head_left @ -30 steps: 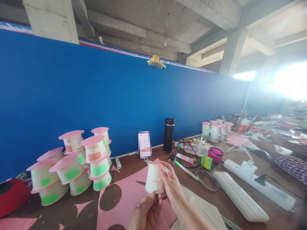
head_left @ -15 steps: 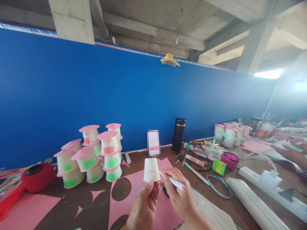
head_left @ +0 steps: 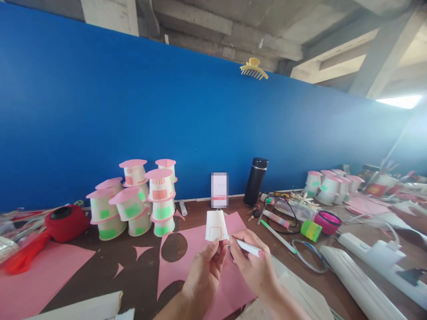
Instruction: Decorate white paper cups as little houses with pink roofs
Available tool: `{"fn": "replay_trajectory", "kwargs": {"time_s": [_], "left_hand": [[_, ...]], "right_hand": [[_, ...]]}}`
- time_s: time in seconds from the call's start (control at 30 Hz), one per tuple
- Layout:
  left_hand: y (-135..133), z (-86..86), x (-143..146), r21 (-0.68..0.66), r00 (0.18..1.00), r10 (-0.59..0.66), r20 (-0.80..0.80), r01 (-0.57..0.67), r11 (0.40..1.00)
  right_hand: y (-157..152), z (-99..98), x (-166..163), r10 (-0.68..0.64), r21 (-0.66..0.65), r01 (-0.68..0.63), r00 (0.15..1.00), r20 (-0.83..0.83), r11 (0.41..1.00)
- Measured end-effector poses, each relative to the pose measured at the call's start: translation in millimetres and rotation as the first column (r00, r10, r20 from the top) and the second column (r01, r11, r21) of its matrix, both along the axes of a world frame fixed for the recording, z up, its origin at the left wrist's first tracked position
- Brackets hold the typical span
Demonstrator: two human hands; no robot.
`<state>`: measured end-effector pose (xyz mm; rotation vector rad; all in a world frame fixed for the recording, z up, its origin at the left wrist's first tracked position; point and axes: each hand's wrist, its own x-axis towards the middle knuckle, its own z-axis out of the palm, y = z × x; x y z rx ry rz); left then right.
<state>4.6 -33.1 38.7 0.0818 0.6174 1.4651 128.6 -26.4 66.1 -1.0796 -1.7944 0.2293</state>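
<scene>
Upside down in my left hand (head_left: pixel 207 266) is a white paper cup (head_left: pixel 215 220), gripped at its rim between thumb and fingers. A red door-like outline is drawn on its side. My right hand (head_left: pixel 255 262) is closed around a white marker (head_left: pixel 248 247) with a pink end, its tip close to the cup's lower right edge; whether it touches I cannot tell. Beneath both hands lies a pink paper sheet (head_left: pixel 196 249) with round holes cut out. Left of it stand stacked decorated cups (head_left: pixel 160 191) with pink paper roofs, some coloured green or red.
A black flask (head_left: pixel 256 182) stands at the blue partition (head_left: pixel 187 111). To the right lie a green marker (head_left: pixel 278 237), a pink round case (head_left: pixel 327 222), a white power strip (head_left: pixel 370 262) and more roofed cups (head_left: pixel 330 189). A red tape-like object (head_left: pixel 68 223) sits left.
The camera view has shifted, so the background sits further right and higher. Both hands still hold the cup and marker; the marker tip is lower along the cup's right side.
</scene>
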Motion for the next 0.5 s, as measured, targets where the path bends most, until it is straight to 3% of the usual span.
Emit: {"fn": "replay_trajectory", "kwargs": {"time_s": [0.5], "left_hand": [[-0.4, 1.5, 0.5, 0.014, 1.000, -0.012, -0.005, 0.012, 1.000]], "right_hand": [[-2.1, -0.1, 0.0, 0.003, 0.005, -0.004, 0.999, 0.040, 1.000]]}}
